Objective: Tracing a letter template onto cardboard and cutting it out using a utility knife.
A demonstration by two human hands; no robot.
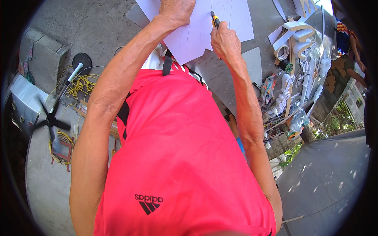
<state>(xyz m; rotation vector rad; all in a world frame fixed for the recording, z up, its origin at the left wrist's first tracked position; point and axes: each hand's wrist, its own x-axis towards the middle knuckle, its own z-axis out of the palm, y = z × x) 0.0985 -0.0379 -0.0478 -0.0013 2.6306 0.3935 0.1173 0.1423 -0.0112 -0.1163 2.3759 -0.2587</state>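
Grey concrete floor (106, 23): seen left of the white, line-marked sheet (199, 33).
Left hand (177, 11): placed over the sheet, apparently for steadying; finger grip cannot be told.
Right hand (226, 41): closed around a slim yellow-and-black cutter (215, 20), held over the sheet's lines.

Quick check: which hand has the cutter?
The right hand: it grips the yellow-and-black utility knife, while the left hand lies over the white sheet, partly out of view.
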